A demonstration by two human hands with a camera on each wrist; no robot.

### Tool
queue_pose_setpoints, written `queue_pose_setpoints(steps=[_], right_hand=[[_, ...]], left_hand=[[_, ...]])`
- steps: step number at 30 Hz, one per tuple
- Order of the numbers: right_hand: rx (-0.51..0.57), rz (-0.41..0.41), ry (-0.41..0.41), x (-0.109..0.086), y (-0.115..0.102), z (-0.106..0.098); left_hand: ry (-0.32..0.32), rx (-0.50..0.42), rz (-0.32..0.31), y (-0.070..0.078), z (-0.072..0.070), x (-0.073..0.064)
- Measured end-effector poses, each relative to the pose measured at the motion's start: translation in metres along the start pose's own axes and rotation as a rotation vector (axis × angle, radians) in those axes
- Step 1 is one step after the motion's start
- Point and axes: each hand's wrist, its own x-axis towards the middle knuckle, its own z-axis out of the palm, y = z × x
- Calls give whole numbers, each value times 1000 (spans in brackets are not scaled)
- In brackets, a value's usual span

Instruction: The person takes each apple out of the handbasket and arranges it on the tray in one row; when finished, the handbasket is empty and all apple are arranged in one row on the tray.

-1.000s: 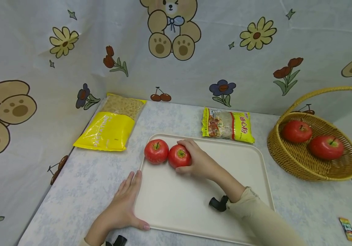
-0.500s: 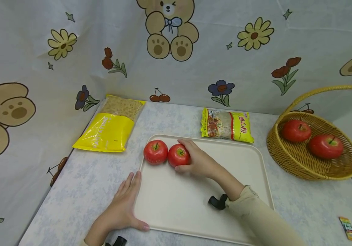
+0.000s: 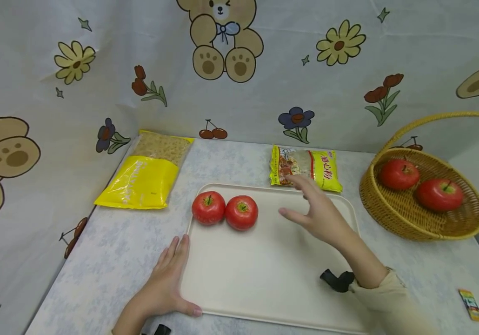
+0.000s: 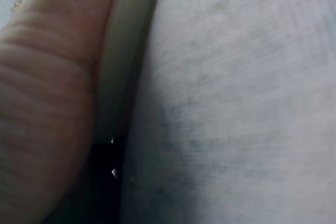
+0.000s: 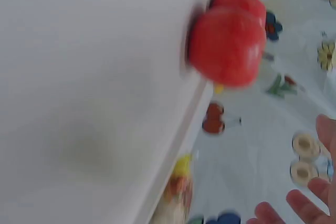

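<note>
Two red apples sit side by side in the far left corner of a white tray (image 3: 256,274): a left apple (image 3: 208,208) and a right apple (image 3: 241,213). My right hand (image 3: 321,216) hangs over the tray, to the right of both apples, fingers spread and holding nothing. In the right wrist view its fingertips (image 5: 304,205) show at the lower right, apart from the apples. My left hand (image 3: 166,281) rests at the tray's left edge, fingers straight, with the thumb along the near left corner. The left wrist view is mostly blurred tabletop beside that hand.
A wicker basket (image 3: 373,209) with a tall handle stands at the right, holding two red apples. Behind the tray lies a yellow noodle packet (image 3: 323,170); a yellow pasta bag (image 3: 143,181) lies at the left. A small sachet (image 3: 471,305) is near the right edge.
My right hand has let go of the right apple and moved right, lifting off it. That apple stays beside the left one. The left hand keeps its place; the head view has shifted slightly.
</note>
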Motion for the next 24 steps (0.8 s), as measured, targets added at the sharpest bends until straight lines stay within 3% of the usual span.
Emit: queue_pose_setpoints(steps=[6,12,19,24], right_hand=[[-83,97,191,-23,44,-50],[-136,216,331,-40,105,-89],[-104,385,318,-42,160,-110],[-110,451,299,-35,186,-116]], left_hand=[[1,-22,-4,1,-1,-1],[16,-14,10,0,0,-1],[18,-4,10,-2,0,-1],[21,-7,19,-1,0,-2]])
